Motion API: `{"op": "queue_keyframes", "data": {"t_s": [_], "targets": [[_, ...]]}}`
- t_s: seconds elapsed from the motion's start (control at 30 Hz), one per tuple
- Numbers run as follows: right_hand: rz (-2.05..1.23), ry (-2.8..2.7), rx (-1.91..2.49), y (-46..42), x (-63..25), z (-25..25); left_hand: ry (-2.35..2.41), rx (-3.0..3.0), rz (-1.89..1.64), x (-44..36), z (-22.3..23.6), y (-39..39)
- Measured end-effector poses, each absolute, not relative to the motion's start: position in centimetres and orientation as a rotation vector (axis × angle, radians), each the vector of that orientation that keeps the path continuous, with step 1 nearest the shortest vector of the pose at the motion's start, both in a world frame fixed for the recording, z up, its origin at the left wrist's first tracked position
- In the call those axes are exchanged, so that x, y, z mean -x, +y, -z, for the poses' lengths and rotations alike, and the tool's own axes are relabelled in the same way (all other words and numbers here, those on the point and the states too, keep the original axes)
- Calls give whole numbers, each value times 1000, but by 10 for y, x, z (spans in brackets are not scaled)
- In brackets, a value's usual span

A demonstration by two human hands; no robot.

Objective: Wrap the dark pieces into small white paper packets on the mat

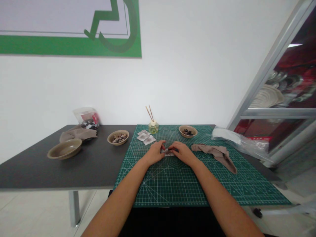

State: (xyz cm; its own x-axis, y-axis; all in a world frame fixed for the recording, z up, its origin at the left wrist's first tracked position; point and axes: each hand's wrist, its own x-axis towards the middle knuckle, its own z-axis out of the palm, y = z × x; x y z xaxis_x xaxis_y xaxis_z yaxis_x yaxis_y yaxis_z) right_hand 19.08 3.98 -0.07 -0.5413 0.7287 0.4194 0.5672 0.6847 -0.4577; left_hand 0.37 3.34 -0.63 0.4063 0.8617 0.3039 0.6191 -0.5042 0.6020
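"Containers?"
"Clear tub [84, 113], black-and-white pieces [90, 124] showing low down; wide bowl [64, 149]; left small bowl [118, 143], tan and dark bits; right one [188, 136], darker bits."
"Hands?"
"Left hand [156, 152] and right hand [182, 152] pinch a patterned square [169, 153] on the mat [172, 191]."

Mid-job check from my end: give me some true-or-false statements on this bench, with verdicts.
1. Both hands, left and right, touch a small pale piece. True.
2. The bottle with sticks stands off the mat. False: the bottle stands on the green mat.
3. A cloth lies to the right of the right hand. True.
4. The bowl on the mat is left of the bottle. False: that bowl is right of it.
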Motion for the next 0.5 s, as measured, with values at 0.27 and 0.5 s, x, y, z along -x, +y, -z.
{"op": "queue_keyframes", "data": {"t_s": [0.27, 0.5], "targets": [[-311, -2300, 1033, 39, -192, -1, 1263, -2270, -849, -3, 8, 34], [-392, -2334, 939, 36, -183, -1, 1280, -2274, -844, -4, 7, 34]]}}
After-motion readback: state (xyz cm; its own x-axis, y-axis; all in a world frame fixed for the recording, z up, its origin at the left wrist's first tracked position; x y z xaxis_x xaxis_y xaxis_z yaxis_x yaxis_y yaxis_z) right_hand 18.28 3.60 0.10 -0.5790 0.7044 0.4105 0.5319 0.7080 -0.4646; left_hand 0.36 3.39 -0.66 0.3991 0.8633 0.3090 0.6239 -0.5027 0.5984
